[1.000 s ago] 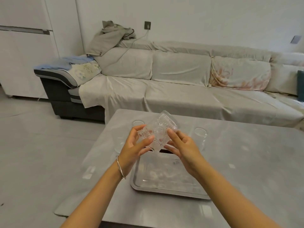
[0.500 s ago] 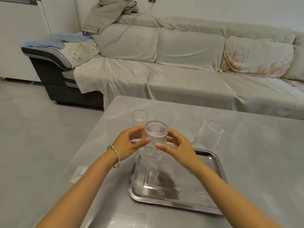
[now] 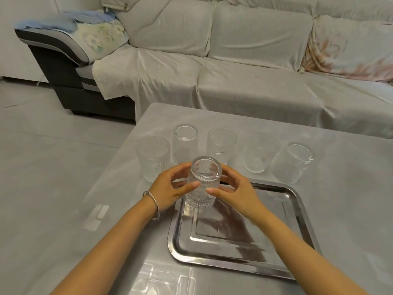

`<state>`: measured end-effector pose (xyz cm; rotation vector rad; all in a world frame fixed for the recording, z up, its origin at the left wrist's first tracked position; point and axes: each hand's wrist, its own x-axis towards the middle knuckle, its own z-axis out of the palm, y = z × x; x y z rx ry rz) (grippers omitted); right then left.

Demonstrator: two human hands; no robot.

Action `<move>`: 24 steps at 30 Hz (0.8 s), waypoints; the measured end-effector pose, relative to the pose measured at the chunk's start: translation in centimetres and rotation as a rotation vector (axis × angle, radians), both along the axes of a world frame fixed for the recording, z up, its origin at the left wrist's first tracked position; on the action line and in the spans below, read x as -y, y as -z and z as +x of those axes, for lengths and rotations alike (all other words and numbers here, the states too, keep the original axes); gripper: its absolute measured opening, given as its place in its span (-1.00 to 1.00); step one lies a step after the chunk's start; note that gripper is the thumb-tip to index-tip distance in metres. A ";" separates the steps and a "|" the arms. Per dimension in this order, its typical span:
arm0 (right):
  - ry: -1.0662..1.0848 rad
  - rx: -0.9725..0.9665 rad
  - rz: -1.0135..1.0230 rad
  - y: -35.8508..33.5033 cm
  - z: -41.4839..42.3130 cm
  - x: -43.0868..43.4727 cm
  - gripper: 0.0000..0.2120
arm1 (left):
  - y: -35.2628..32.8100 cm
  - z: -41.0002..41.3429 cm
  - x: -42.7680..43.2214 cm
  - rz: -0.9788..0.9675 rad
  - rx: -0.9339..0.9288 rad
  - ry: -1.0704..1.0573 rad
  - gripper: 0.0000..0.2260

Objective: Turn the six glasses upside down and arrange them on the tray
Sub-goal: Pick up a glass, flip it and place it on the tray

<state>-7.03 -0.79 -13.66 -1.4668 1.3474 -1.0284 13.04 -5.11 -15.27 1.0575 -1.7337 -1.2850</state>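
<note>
Both hands pinch the ribbed glass (image 3: 203,184), base up, over the tray (image 3: 293,231) corner; left hand (image 3: 170,188) and right hand (image 3: 236,191) oppose for a level set-down; five glasses (image 3: 221,143) wait beyond the grip.

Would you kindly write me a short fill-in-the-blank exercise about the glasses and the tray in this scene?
1. Both hands hold one ribbed glass over the far left corner of the ____.
2. Besides that glass, ____ glasses stand on the table beyond the tray.
3. The bracelet is on the ____ wrist.
4. Beyond the table stands a covered ____.

Missing words: tray; five; left; sofa
</note>
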 end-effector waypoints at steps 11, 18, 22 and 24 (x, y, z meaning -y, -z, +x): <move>-0.022 0.008 0.020 0.6 -0.3 0.0 -0.30 | 0.0 0.0 -0.4 -0.017 0.029 0.027 -0.56; -0.040 -0.010 0.008 0.1 0.0 -0.5 -0.33 | -0.5 0.2 -0.9 -0.035 0.062 -0.009 -0.56; -0.028 -0.025 -0.036 -1.6 -0.1 -1.0 -0.33 | -2.6 1.1 -1.9 -0.094 0.053 -0.046 -0.56; -0.030 -0.037 -0.070 -3.1 -0.1 -0.9 -0.34 | -4.2 2.2 -2.4 -0.143 0.051 -0.075 -0.60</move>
